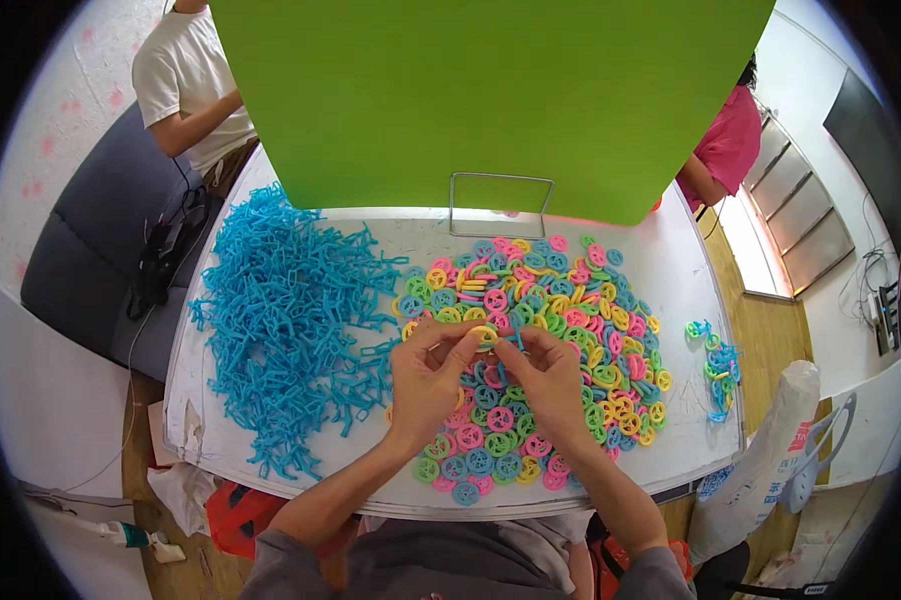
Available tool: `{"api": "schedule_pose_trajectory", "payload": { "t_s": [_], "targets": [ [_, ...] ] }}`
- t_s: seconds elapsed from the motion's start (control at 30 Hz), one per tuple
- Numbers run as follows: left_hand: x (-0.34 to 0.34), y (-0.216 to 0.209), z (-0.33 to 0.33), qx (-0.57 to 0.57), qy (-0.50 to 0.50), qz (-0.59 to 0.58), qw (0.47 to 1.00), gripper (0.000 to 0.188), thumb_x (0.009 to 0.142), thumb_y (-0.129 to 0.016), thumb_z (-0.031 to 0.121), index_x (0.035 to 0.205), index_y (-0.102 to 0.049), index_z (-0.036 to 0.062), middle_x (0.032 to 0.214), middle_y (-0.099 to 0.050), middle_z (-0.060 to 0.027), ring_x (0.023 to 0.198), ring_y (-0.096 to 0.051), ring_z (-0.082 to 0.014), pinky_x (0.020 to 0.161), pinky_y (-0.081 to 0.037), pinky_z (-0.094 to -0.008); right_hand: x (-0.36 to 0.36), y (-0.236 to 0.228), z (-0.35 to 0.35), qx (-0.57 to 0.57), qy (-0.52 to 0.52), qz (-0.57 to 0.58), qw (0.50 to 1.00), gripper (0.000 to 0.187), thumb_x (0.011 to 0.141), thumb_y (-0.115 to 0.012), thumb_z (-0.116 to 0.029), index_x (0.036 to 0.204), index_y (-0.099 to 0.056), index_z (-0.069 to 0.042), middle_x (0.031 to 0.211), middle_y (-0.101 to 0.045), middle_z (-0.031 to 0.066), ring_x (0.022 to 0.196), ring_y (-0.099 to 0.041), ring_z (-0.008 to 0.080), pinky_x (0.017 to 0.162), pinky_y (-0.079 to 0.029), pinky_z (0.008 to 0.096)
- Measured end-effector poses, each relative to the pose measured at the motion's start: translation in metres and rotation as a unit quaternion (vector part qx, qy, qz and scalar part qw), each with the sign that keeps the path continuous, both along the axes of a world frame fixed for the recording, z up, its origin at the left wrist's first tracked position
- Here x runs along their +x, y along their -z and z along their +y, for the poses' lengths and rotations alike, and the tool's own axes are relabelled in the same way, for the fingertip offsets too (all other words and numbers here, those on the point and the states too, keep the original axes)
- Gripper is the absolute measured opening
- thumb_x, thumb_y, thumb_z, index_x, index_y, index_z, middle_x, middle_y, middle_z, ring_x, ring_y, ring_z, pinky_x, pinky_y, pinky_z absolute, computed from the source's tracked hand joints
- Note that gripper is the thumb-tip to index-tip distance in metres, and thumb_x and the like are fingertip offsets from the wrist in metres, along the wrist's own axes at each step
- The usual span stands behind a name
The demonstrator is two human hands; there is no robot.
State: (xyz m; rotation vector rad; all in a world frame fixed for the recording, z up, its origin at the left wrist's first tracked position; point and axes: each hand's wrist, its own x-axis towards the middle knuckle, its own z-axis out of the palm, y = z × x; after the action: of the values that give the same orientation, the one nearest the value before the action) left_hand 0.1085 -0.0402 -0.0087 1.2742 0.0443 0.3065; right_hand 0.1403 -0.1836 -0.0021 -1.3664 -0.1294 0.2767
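Over the wheel pile, both hands meet close together. My left hand pinches a yellow plastic wheel between thumb and fingers. Close against it, my right hand is closed on a small blue plastic frame piece, part of it hidden by the fingers. Whether the two pieces are joined, I cannot tell. Beneath and around the hands spreads a heap of spoked wheels in pink, green, yellow and blue. To the left rises a large tangled heap of blue frame pieces.
A green panel stands across the far side of the white table, with a wire stand before it. Joined wheels and blue pieces lie by the right edge. Two other people sit beyond, at left and right.
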Motion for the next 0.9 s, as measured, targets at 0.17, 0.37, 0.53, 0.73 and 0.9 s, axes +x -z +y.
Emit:
{"api": "schedule_pose_trajectory", "payload": {
  "t_s": [0.17, 0.37, 0.53, 0.73, 0.9],
  "targets": [
    [-0.001, -0.005, 0.004, 0.015, 0.005, -0.002, 1.000, 0.019, 0.090, -0.061, 0.006, 0.106, -0.064, -0.0029, 0.101, -0.062, -0.0092, 0.090, -0.064, -0.0155, 0.078, -0.054, -0.0266, -0.001, -0.009, 0.001, -0.042, 0.027, -0.108, 0.993, 0.023, 0.083, -0.068, -0.001, 0.105, -0.062, 0.002, 0.088, -0.065, 0.0047, 0.075, -0.064, 0.0096, 0.064, -0.051, 0.0216],
    [-0.002, -0.004, 0.006, 0.005, 0.016, -0.003, 1.000, 0.021, 0.090, -0.062, 0.011, 0.107, -0.064, -0.0013, 0.099, -0.060, -0.0080, 0.091, -0.063, -0.0154, 0.079, -0.055, -0.0295, 0.005, -0.010, -0.008, -0.202, 0.016, -0.309, 0.929, 0.021, 0.078, -0.069, 0.002, 0.099, -0.067, -0.001, 0.086, -0.067, 0.0081, 0.072, -0.065, 0.0130, 0.063, -0.052, 0.0248],
    [-0.004, -0.009, 0.006, -0.003, 0.034, 0.000, 0.999, 0.021, 0.090, -0.063, 0.011, 0.107, -0.064, -0.0014, 0.098, -0.060, -0.0074, 0.092, -0.063, -0.0151, 0.078, -0.056, -0.0292, 0.004, -0.009, -0.007, -0.256, 0.028, -0.352, 0.900, 0.015, 0.076, -0.071, 0.000, 0.091, -0.069, 0.000, 0.077, -0.068, 0.0113, 0.067, -0.066, 0.0163, 0.060, -0.051, 0.0271],
    [-0.003, 0.002, 0.005, 0.029, 0.010, -0.009, 0.999, 0.021, 0.090, -0.063, 0.010, 0.107, -0.065, -0.0020, 0.100, -0.061, -0.0080, 0.093, -0.063, -0.0157, 0.077, -0.056, -0.0289, 0.004, -0.007, -0.007, -0.257, 0.010, -0.349, 0.901, 0.015, 0.076, -0.071, -0.001, 0.091, -0.069, 0.001, 0.073, -0.068, 0.0115, 0.064, -0.066, 0.0169, 0.058, -0.050, 0.0272],
    [-0.004, 0.010, 0.004, 0.036, -0.011, -0.011, 0.999, 0.019, 0.091, -0.061, 0.008, 0.105, -0.064, -0.0032, 0.104, -0.060, -0.0099, 0.094, -0.063, -0.0177, 0.079, -0.056, -0.0300, 0.001, -0.006, -0.006, -0.218, 0.003, -0.269, 0.938, 0.018, 0.079, -0.071, -0.004, 0.095, -0.069, 0.003, 0.071, -0.068, 0.0104, 0.063, -0.064, 0.0118, 0.054, -0.049, 0.0250]
  ]
}}
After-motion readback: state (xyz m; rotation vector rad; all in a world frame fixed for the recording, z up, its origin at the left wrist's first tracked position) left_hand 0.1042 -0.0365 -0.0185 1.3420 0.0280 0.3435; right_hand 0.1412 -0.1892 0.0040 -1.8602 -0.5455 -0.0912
